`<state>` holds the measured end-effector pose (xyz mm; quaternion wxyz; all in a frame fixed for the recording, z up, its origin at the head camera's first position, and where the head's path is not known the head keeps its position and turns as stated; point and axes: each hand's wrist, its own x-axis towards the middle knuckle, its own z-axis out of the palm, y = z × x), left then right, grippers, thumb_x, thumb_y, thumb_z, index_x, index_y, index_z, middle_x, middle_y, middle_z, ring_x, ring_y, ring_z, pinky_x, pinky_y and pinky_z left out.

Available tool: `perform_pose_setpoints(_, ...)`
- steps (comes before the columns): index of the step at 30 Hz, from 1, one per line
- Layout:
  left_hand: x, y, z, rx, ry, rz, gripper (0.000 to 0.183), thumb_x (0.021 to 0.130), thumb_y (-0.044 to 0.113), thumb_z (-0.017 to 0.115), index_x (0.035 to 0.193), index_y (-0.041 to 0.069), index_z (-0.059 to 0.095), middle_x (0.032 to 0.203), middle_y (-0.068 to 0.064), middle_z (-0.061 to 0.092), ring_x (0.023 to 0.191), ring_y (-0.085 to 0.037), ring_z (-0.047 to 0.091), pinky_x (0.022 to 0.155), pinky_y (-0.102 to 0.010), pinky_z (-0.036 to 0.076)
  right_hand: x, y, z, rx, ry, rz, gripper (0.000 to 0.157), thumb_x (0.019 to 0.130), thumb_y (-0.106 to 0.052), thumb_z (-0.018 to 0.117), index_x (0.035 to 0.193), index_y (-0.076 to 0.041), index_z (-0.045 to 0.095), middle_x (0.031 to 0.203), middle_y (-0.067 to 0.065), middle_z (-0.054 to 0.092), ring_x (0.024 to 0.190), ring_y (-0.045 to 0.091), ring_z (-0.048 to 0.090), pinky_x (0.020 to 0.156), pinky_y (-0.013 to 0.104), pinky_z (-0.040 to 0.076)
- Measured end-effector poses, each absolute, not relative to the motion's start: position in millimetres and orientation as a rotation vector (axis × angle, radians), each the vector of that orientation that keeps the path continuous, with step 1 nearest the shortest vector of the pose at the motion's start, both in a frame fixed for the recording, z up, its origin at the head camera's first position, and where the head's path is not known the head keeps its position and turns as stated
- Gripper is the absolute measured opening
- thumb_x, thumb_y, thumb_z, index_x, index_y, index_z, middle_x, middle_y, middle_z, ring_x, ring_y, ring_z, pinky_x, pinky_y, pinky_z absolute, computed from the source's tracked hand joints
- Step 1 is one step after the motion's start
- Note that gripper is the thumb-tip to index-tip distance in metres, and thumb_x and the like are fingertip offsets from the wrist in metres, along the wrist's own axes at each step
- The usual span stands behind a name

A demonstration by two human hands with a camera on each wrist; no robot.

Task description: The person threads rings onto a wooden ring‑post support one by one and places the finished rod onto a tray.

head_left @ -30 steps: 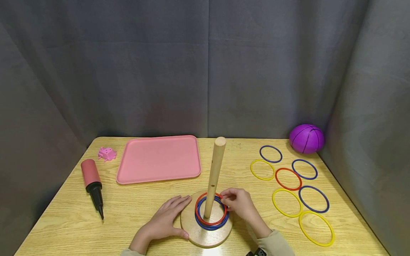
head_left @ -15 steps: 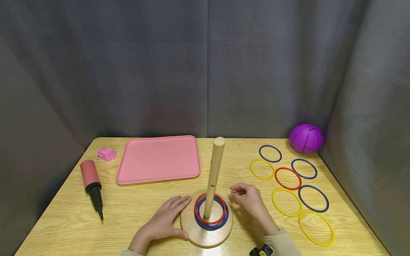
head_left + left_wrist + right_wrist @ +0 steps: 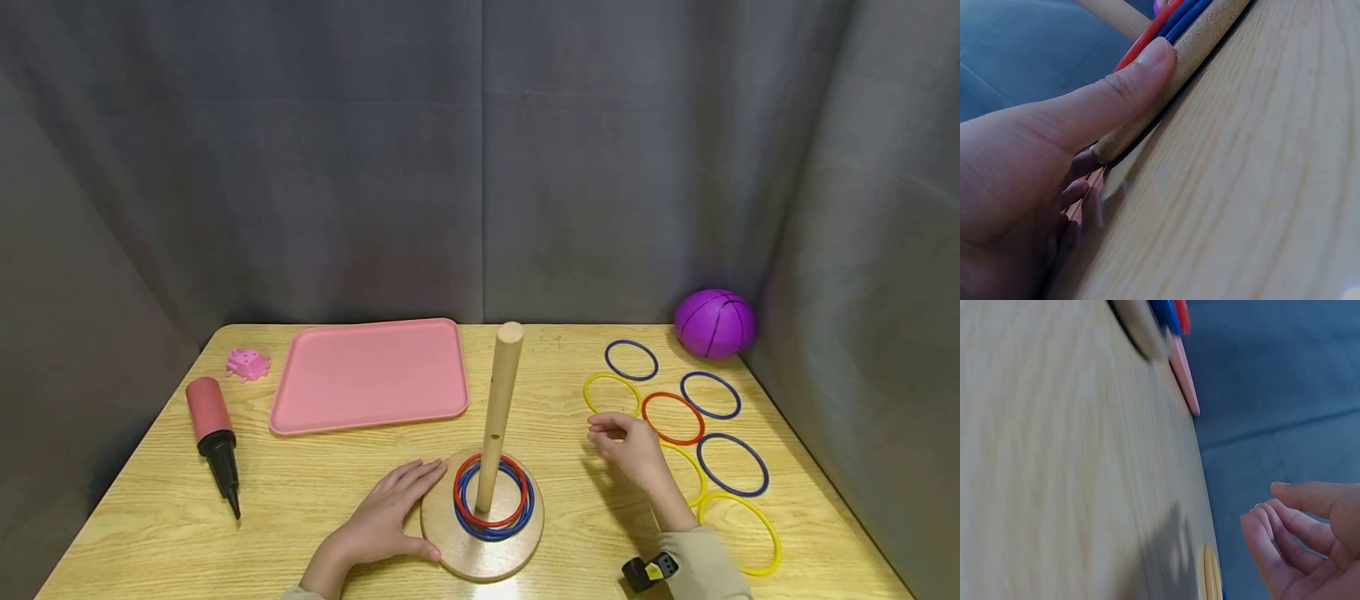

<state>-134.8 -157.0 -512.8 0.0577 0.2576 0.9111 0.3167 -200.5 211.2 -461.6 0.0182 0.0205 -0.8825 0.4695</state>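
A wooden post (image 3: 498, 417) stands on a round wooden base (image 3: 480, 558) at the front middle of the table. Around its foot lie a red ring (image 3: 458, 492) and blue rings (image 3: 491, 536) beneath it. My left hand (image 3: 382, 517) rests against the base's left side, fingers stretched along the edge; the left wrist view shows its thumb (image 3: 1129, 81) on the rim. To the right of the base, my right hand (image 3: 633, 450) is above the table, loosely curled and holding nothing. It overlaps one yellow ring (image 3: 587, 392) and partly hides another yellow ring (image 3: 693, 458).
More rings lie at right: a red ring (image 3: 646, 408), several blue ones and a front yellow ring (image 3: 777, 554). A purple ball (image 3: 715, 323) sits behind them. A pink tray (image 3: 367, 375), a pink ladybug-like toy (image 3: 247, 364) and a hand pump (image 3: 213, 442) occupy the left.
My right hand has let go of the red ring around the post and moved right toward the loose rings. The left hand stays at the base.
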Motion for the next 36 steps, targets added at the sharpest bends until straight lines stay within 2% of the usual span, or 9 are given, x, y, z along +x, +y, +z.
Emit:
perform_pose_setpoints(8,-134.6,-157.0,-512.1,0.785,2.763,0.962,0.109,0.062,0.062,0.078,0.152,0.02,0.032,0.157,-0.007,0.035,0.144,-0.041,0.027,0.112,-0.069,0.021,-207.0,249.0,-457.3,0.132,-2.799,1.232,0.025,0.089,-0.004,0.066,0.113,0.005,0.067,0.101,0.019,0.071,0.093,0.028,0.069,0.068,0.017,0.053)
perform_pose_setpoints(15,-134.9,-156.8,-513.9,0.789,2.759,0.958,0.109,0.063,0.063,0.077,0.153,0.021,0.032,0.157,-0.007,0.034,0.144,-0.04,0.026,0.112,-0.068,0.021,-212.1,278.4,-453.9,0.186,-2.857,1.043,0.024,0.087,-0.005,0.069,0.109,0.004,0.068,0.101,0.019,0.072,0.089,0.028,0.068,0.067,0.018,0.049)
perform_pose_setpoints(23,-135.7,-157.8,-515.0,0.793,2.759,0.962,0.109,0.063,0.064,0.076,0.153,0.021,0.031,0.157,-0.006,0.034,0.145,-0.041,0.026,0.112,-0.069,0.021,-215.0,303.0,-457.4,0.209,-2.924,0.89,0.022,0.084,-0.003,0.07,0.104,0.006,0.068,0.099,0.021,0.072,0.088,0.033,0.069,0.074,0.034,0.054)
perform_pose_setpoints(36,-134.6,-157.4,-511.6,0.786,2.754,0.968,0.109,0.064,0.063,0.076,0.153,0.021,0.032,0.157,-0.007,0.034,0.145,-0.04,0.025,0.113,-0.068,0.02,-215.4,310.1,-468.7,0.177,-3.0,0.81,0.017,0.08,0.001,0.072,0.096,0.005,0.068,0.087,0.016,0.07,0.077,0.022,0.066,0.063,0.024,0.048)
